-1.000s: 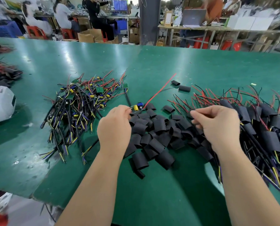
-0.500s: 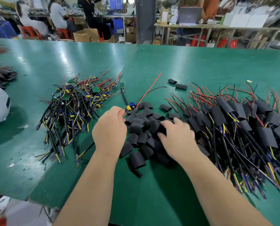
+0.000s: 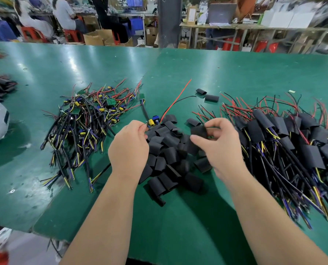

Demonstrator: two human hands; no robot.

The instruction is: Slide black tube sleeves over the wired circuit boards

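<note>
While the left hand (image 3: 128, 150) pinches a wired circuit board (image 3: 153, 121), the right hand (image 3: 219, 148) pinches a black sleeve (image 3: 198, 131) just beside it, which likely needs squeezing open first.

**A busy workshop beyond a green worktop**

The glossy green worktop (image 3: 235, 73) fills the middle of the frame. A seam runs through it, and pale glare (image 3: 73, 63) from overhead light lies at its upper left. Beyond its far edge a grey pillar (image 3: 169, 22) stands at top centre. At the upper left, seated people (image 3: 65, 14) work beside red stools (image 3: 32, 33) and open cardboard boxes (image 3: 96, 38). At the upper right a second worktop (image 3: 255, 27) on metal legs carries a laptop (image 3: 221, 13) and white boxes (image 3: 289, 19). Grey floor (image 3: 25, 245) shows at lower left.
</note>
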